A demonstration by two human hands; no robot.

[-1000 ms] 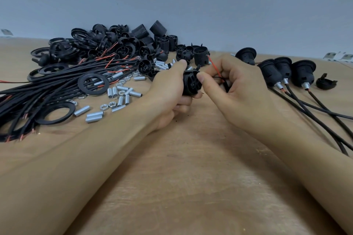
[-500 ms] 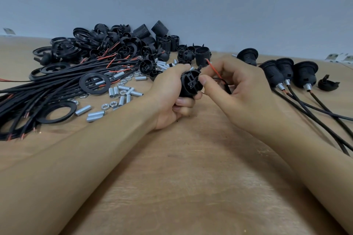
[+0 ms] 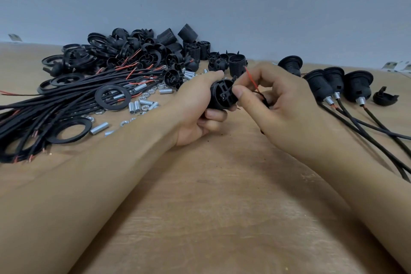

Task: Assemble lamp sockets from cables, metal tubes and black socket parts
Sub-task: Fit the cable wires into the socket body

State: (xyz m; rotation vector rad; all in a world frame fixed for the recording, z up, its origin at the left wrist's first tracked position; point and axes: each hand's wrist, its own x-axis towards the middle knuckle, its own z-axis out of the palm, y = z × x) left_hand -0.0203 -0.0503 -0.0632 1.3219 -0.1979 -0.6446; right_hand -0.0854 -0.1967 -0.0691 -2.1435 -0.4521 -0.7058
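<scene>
Two hands meet over the middle of the wooden table (image 3: 211,207). Left hand (image 3: 195,107) is curled round a black socket part (image 3: 222,94), thumb on top, fingers underneath, holding it just off the table w/ its open slotted face turned toward the right hand. Right hand (image 3: 282,104) has thumb tip against the socket's rim and pinches a thin red wire (image 3: 251,80) and a black wire (image 3: 263,98) between thumb and curled fingers, right beside the socket; can't tell if the wire ends are already inside it. Far left: a bundle of black cables (image 3: 55,104) w/ red ends, flat black rings (image 3: 112,97) lying on and near it, and small metal tubes (image 3: 99,128) plus nuts scattered alongside. Behind, near the wall, a heap of black socket parts (image 3: 138,51). At right, approx. four finished sockets (image 3: 355,87) stand in a row, cables trailing toward the near right edge, w/ a loose black cap (image 3: 384,97) beside them.
</scene>
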